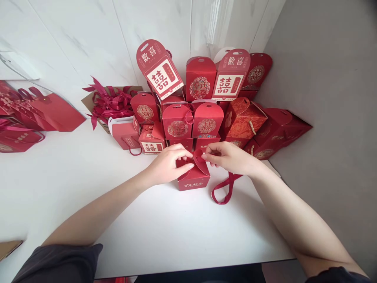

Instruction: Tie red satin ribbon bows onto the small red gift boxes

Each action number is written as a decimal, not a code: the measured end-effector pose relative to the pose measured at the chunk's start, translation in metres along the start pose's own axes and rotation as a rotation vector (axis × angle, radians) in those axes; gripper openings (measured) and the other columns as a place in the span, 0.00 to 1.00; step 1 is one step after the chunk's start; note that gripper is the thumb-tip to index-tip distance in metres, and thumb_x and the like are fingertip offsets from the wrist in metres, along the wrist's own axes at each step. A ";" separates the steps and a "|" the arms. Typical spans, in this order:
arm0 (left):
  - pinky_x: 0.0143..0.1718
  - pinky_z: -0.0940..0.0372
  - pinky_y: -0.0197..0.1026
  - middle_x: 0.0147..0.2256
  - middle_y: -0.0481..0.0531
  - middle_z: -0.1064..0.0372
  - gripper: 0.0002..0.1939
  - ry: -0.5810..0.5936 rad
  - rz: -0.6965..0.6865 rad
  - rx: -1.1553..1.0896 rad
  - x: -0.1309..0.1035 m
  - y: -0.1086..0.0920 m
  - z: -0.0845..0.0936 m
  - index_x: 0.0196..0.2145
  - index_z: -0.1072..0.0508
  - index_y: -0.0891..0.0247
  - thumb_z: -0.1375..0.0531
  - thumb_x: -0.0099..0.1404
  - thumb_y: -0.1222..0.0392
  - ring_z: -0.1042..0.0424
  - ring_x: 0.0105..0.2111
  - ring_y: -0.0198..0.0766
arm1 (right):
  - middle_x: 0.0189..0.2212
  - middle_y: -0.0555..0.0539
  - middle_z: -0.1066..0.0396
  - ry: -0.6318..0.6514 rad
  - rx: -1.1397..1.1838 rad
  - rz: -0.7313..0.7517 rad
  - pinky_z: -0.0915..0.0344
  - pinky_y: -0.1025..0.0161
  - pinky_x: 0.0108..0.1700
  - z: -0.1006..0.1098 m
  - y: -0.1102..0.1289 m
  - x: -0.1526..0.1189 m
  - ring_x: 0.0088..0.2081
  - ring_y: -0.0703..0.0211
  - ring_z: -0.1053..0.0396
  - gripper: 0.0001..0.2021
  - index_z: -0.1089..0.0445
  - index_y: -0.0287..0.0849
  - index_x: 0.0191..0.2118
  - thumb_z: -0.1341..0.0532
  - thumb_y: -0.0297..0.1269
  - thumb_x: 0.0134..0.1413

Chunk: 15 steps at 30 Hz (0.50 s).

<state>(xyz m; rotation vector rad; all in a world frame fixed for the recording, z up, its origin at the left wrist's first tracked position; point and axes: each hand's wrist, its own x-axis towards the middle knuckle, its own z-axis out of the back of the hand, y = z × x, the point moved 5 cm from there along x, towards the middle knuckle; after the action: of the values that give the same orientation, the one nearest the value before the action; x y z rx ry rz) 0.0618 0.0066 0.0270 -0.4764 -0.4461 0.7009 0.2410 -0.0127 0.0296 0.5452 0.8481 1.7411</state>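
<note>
A small red box point(193, 182) with pale lettering on its front stands on the white table, its top flaps folded inward. My left hand point(173, 164) is at the box's upper left, thumb and fingers apart around the flap edge, holding nothing that I can see. At the upper right, my right hand point(225, 156) has thumb and forefinger pinched at the rounded top tab point(198, 156). Below my right hand a dark red ribbon point(223, 193) lies in a loop on the table; its upper part passes behind the hand and wrist.
Several red gift boxes point(177, 122) are stacked behind my hands. A brown carton of ribbons point(113, 100) stands to their left. Red bags point(57, 114) lie at the far left. A grey wall point(330, 157) bounds the right side, a tiled wall point(165, 23) the back.
</note>
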 end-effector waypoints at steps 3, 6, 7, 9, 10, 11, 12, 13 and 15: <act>0.41 0.34 0.43 0.36 0.51 0.32 0.13 -0.019 0.004 0.029 0.000 0.000 -0.003 0.43 0.24 0.63 0.39 0.63 0.53 0.30 0.38 0.39 | 0.24 0.52 0.34 0.028 0.002 -0.004 0.42 0.63 0.31 -0.006 -0.003 0.003 0.28 0.61 0.36 0.15 0.36 0.43 0.27 0.43 0.48 0.58; 0.40 0.34 0.42 0.35 0.50 0.32 0.11 -0.043 0.002 -0.025 0.000 0.001 -0.006 0.40 0.24 0.63 0.39 0.63 0.54 0.30 0.36 0.37 | 0.24 0.53 0.34 0.038 0.017 0.017 0.42 0.64 0.31 -0.009 -0.003 0.004 0.28 0.62 0.37 0.14 0.35 0.43 0.28 0.43 0.48 0.58; 0.39 0.34 0.41 0.35 0.50 0.32 0.10 -0.056 0.007 -0.057 0.000 0.002 -0.006 0.39 0.23 0.62 0.39 0.64 0.55 0.30 0.35 0.36 | 0.24 0.53 0.34 0.036 0.017 0.023 0.42 0.64 0.31 -0.009 -0.002 0.004 0.28 0.62 0.37 0.14 0.35 0.43 0.28 0.43 0.47 0.58; 0.38 0.34 0.40 0.34 0.49 0.33 0.08 -0.080 0.012 -0.110 0.000 0.004 -0.006 0.37 0.23 0.62 0.41 0.65 0.57 0.31 0.33 0.34 | 0.24 0.53 0.34 0.039 0.006 0.025 0.42 0.64 0.31 -0.010 -0.002 0.004 0.28 0.62 0.37 0.14 0.36 0.43 0.27 0.43 0.47 0.58; 0.38 0.34 0.40 0.34 0.49 0.33 0.08 -0.088 0.007 -0.122 0.000 0.004 -0.005 0.36 0.23 0.62 0.42 0.66 0.58 0.31 0.32 0.34 | 0.24 0.52 0.34 0.037 -0.002 0.024 0.42 0.64 0.31 -0.010 -0.002 0.004 0.28 0.62 0.37 0.15 0.35 0.43 0.28 0.43 0.48 0.58; 0.37 0.34 0.39 0.33 0.49 0.34 0.08 -0.086 -0.006 -0.126 0.000 0.003 -0.004 0.36 0.24 0.62 0.42 0.66 0.58 0.31 0.31 0.33 | 0.25 0.52 0.33 0.022 -0.012 0.029 0.41 0.63 0.31 -0.010 -0.002 0.004 0.28 0.61 0.37 0.15 0.35 0.43 0.29 0.43 0.48 0.59; 0.37 0.34 0.39 0.33 0.50 0.34 0.08 -0.077 -0.024 -0.126 0.000 0.002 -0.003 0.35 0.24 0.62 0.43 0.66 0.59 0.32 0.31 0.33 | 0.28 0.51 0.31 -0.013 -0.023 0.048 0.40 0.62 0.33 -0.009 -0.001 0.005 0.30 0.60 0.35 0.15 0.34 0.43 0.31 0.44 0.49 0.60; 0.37 0.34 0.39 0.34 0.50 0.33 0.08 -0.063 -0.045 -0.124 0.000 -0.001 -0.001 0.35 0.25 0.62 0.43 0.67 0.59 0.32 0.31 0.33 | 0.32 0.49 0.29 -0.065 -0.031 0.088 0.38 0.61 0.36 -0.007 0.002 0.005 0.34 0.58 0.33 0.14 0.33 0.43 0.34 0.45 0.49 0.61; 0.38 0.34 0.39 0.35 0.51 0.32 0.08 -0.041 -0.079 -0.129 -0.001 -0.006 0.005 0.34 0.26 0.63 0.44 0.67 0.59 0.31 0.33 0.34 | 0.45 0.44 0.28 -0.166 -0.037 0.217 0.37 0.57 0.46 -0.005 0.009 0.005 0.46 0.53 0.31 0.14 0.32 0.44 0.45 0.47 0.47 0.64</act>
<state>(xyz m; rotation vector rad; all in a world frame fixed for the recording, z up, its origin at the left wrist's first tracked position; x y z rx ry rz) 0.0618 0.0034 0.0338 -0.5633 -0.5486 0.6085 0.2304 -0.0113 0.0326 0.7686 0.6580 1.8733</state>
